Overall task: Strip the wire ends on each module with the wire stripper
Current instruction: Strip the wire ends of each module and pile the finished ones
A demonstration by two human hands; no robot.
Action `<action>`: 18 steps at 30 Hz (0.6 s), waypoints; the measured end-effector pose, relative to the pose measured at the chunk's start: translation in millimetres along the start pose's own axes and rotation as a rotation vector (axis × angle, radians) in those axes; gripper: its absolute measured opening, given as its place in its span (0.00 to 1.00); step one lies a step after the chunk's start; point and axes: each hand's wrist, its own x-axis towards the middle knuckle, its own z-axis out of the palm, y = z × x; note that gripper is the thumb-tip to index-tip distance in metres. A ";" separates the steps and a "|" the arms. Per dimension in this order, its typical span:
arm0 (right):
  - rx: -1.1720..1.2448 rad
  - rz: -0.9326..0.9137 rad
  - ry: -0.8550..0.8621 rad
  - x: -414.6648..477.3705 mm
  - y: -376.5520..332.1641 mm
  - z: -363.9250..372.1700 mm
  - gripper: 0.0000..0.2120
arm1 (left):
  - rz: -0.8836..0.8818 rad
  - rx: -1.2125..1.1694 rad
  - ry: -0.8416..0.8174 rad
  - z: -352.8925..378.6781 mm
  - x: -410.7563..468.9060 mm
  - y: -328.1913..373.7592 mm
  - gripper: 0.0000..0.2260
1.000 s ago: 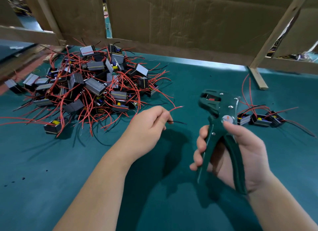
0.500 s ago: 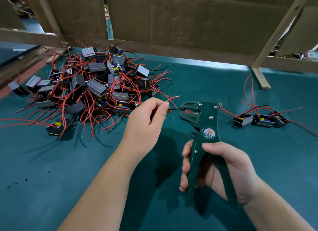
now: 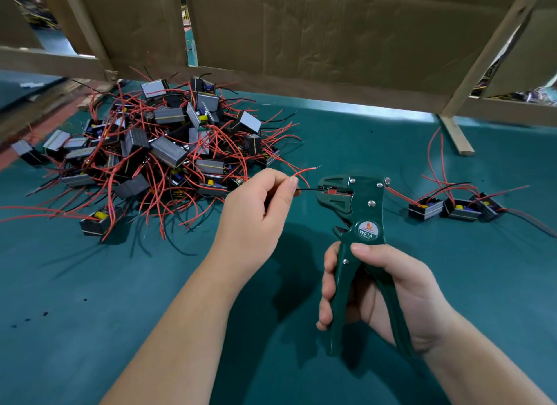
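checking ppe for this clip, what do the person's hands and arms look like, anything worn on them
The left forearm and right forearm are bare to the frame edge; no sleeves show. The left hand and right hand wear no gloves, and no ring, watch or bracelet shows on the visible sides. The nails in view are short and unpainted.
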 end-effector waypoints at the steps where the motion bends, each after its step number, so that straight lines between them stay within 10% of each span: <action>1: 0.002 -0.003 -0.001 0.1 -0.2 -0.4 0.24 | 0.001 0.002 0.001 -0.4 -0.1 -0.1 0.09; 18: -0.033 -0.013 0.094 -4.1 3.2 5.2 0.24 | 0.049 0.058 0.002 -1.6 -1.6 0.0 0.09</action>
